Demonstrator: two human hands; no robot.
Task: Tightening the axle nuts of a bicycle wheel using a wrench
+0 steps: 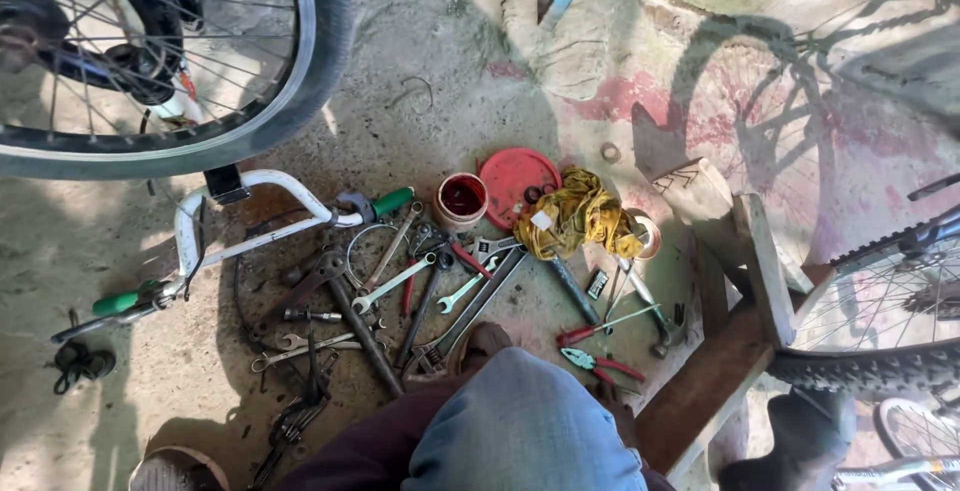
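1. Surface: rough concrete floor (90, 231), dusty, w/ red paint stains toward the upper right and strong sun/shadow patches.
2. Neither hand shows in the head view, so fingers' state can't be told. Only a knee in blue cloth (520, 421) at the bottom edge, centre.
3. Nearest to the knee: a scatter of tools mid-floor – spanners (395, 281), a big adjustable wrench (470, 316), red-handled pliers (600, 363) just right of the knee, a screwdriver (575, 291).
4. Behind the tools: small tub of red grease (462, 197), its red lid (518, 186) just beside it, a yellow rag (580, 216) partly over the lid's right side.
5. Left: white handlebar (250, 211) w/ green grips lies flat; black cord bundle (80, 361) near the left edge.
6. Top left corner: bike wheel (300, 61) standing on the floor. Right edge: another knobbly tyre (870, 366), wooden bench (740, 281) next to it.
7. Open room: bare floor at lower left and upper centre; right side crowded by bench and wheels.
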